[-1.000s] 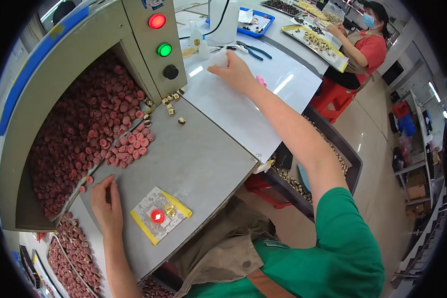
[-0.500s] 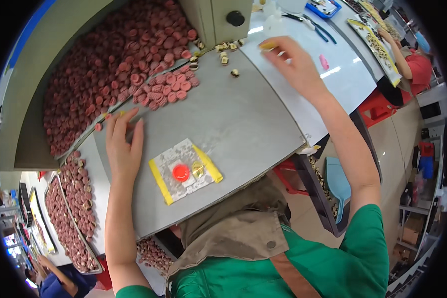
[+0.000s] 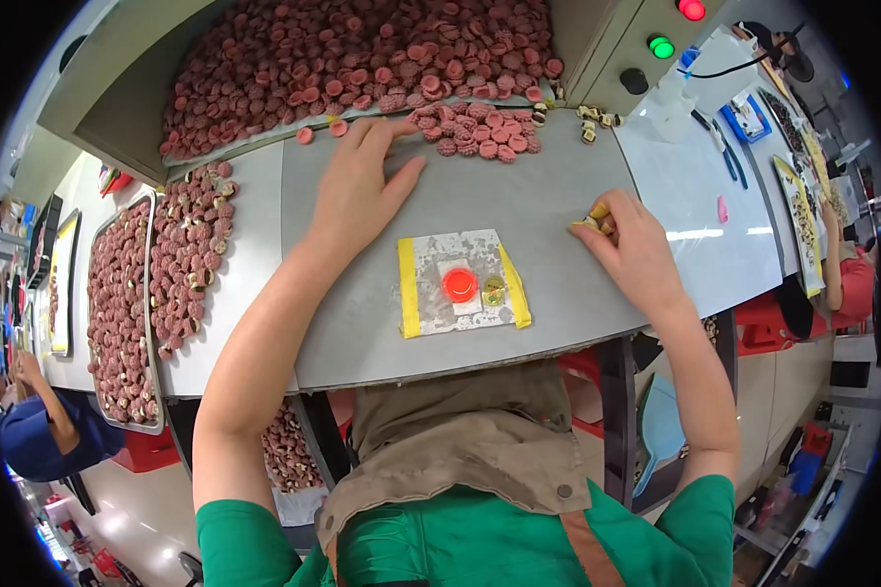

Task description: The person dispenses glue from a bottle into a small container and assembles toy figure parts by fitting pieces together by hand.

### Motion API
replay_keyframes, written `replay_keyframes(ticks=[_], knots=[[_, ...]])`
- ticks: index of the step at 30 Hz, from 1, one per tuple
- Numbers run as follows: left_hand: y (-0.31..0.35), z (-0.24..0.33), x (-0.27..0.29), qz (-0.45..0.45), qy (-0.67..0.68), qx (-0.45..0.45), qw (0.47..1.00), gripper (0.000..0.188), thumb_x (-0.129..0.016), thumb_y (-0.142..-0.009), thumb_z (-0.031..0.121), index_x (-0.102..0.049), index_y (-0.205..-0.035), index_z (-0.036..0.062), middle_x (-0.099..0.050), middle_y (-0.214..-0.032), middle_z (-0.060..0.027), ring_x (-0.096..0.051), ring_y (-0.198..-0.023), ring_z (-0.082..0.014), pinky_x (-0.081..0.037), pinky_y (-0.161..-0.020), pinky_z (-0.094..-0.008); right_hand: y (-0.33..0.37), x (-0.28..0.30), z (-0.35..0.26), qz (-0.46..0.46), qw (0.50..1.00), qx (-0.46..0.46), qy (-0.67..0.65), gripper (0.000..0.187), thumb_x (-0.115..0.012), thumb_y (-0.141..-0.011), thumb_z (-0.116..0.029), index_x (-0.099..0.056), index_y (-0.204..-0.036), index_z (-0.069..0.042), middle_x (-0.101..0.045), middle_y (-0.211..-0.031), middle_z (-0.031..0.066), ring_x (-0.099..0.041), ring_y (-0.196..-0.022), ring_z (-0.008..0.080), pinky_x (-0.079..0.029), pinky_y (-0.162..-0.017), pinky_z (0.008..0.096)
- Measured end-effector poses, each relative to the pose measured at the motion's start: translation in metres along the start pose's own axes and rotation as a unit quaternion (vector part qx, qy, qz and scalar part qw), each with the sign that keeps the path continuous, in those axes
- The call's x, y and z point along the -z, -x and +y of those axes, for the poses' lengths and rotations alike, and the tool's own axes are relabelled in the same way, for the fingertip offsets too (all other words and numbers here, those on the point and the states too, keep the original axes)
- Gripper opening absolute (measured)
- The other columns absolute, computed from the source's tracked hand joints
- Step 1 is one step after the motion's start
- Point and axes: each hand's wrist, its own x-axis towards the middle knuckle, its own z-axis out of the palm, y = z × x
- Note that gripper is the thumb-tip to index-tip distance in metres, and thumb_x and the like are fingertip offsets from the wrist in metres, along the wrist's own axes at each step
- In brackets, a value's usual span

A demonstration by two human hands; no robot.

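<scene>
My left hand [image 3: 362, 186] is open, palm down over the grey worktop, thumb spread. Its fingertips are beside a patch of pink, ridged, cup-shaped pieces [image 3: 485, 132]. My right hand [image 3: 636, 249] is closed in a pinch at the right of the worktop. A small cream-and-dark piece [image 3: 602, 217] shows partly between its fingers, and yellow covers show on the fingertips. Between my hands and nearer me lies a white pad [image 3: 431, 264] with yellow tape on two sides. On it sit a round, bright red mould [image 3: 459, 286] and a small gold-coloured spot [image 3: 495, 290].
A large heap of pink pieces [image 3: 362, 54] fills the machine's opening behind. More cream-and-dark pieces [image 3: 589, 125] lie at back right. A filled metal tray [image 3: 122, 313] stands left. Pliers [image 3: 729, 157] and a blue tray [image 3: 746, 119] are at right. Co-workers sit on both sides.
My right hand has come back toward me from the far right, its fingers now pinched. The lone cream-and-dark piece no longer shows on the worktop. The view has turned, and my left hand stays near the pink pieces.
</scene>
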Motion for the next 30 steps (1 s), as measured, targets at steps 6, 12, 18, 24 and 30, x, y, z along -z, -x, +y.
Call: replay_keyframes(ticks=[6, 12, 18, 24, 30], knots=[[-0.01, -0.005, -0.01, 0.005, 0.007, -0.009, 1.0, 0.023, -0.066, -0.084, 0.016, -0.061, -0.106, 0.0107, -0.058, -0.103, -0.008, -0.06, -0.095, -0.0284, -0.05, -0.078, -0.038, 0.006, 0.01, -0.028, -0.015, 1.0, -0.009, 0.003, 0.031, -0.069, -0.083, -0.011, -0.056, -0.109, -0.003, -0.057, -0.088, 0.0126, -0.058, -0.079, 0.0249, -0.047, -0.07, 0.0343], [-0.007, -0.01, -0.012, 0.002, -0.002, -0.052, 0.999, 0.015, -0.065, -0.084, 0.015, -0.062, -0.096, 0.0049, -0.061, -0.095, -0.0097, -0.06, -0.09, -0.0297, -0.05, -0.076, -0.0376, 0.012, 0.011, -0.014, -0.016, 0.992, 0.125, 0.008, 0.022, -0.062, -0.085, -0.002, -0.062, -0.107, -0.002, -0.062, -0.097, 0.0126, -0.06, -0.09, 0.0279, -0.049, -0.078, 0.0339], [0.038, 0.026, 0.051, -0.077, 0.221, 0.167, 0.958, 0.015, -0.066, -0.087, 0.011, -0.061, -0.097, 0.0005, -0.066, -0.103, -0.0078, -0.065, -0.087, -0.015, -0.052, -0.075, -0.0267, 0.018, 0.012, -0.013, -0.021, 0.992, 0.122, 0.028, 0.019, -0.061, -0.086, -0.001, -0.063, -0.105, -0.001, -0.063, -0.099, 0.0121, -0.061, -0.091, 0.0276, -0.05, -0.079, 0.0343], [0.088, 0.045, 0.064, -0.042, 0.452, 0.313, 0.834, 0.034, -0.068, -0.086, 0.01, -0.054, -0.116, 0.0011, -0.063, -0.102, -0.0044, -0.063, -0.09, -0.014, -0.051, -0.078, -0.0245, 0.017, 0.009, -0.017, -0.035, 0.996, 0.085, 0.004, 0.017, -0.061, -0.087, -0.003, -0.063, -0.103, 0.0, -0.063, -0.099, 0.012, -0.061, -0.09, 0.0264, -0.049, -0.078, 0.0322], [0.104, 0.063, 0.052, -0.043, 0.588, 0.307, 0.748, 0.032, -0.071, -0.086, 0.014, -0.059, -0.114, 0.0048, -0.06, -0.091, 0.0026, -0.056, -0.083, -0.0065, -0.045, -0.072, -0.0201, 0.013, 0.004, -0.034, -0.04, 0.993, 0.09, 0.065, 0.016, -0.061, -0.087, -0.004, -0.063, -0.103, 0.001, -0.062, -0.097, 0.0114, -0.061, -0.086, 0.0233, -0.048, -0.076, 0.0302]])
